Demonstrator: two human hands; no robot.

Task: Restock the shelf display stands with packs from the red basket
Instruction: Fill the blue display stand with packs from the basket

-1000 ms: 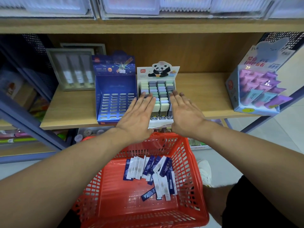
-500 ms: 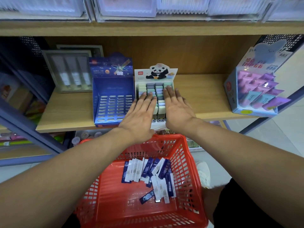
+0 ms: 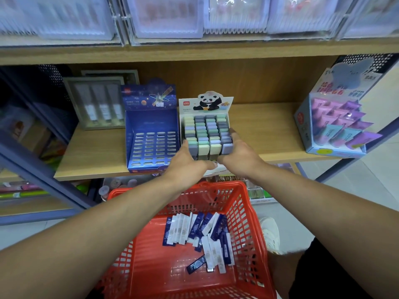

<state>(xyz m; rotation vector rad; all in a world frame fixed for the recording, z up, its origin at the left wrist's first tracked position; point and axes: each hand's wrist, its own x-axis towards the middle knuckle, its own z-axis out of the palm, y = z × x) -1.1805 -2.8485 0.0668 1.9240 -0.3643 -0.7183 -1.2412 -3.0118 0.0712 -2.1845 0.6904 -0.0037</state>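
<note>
Both hands grip the panda display stand (image 3: pixel 206 128) on the wooden shelf (image 3: pixel 259 134): left hand (image 3: pixel 185 160) and right hand (image 3: pixel 238 154), fingers curled round its sides. Blue-and-white packs (image 3: pixel 198 231) lie in the red basket (image 3: pixel 248 223) below.

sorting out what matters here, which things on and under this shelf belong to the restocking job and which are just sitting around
Part of the job:
- red basket
- blue and white packs in it
- empty blue stand
- panda stand, gripped at its sides by the left hand and right hand

Just there:
- purple pack display
- grey framed box
- clear bins on the shelf above
</note>
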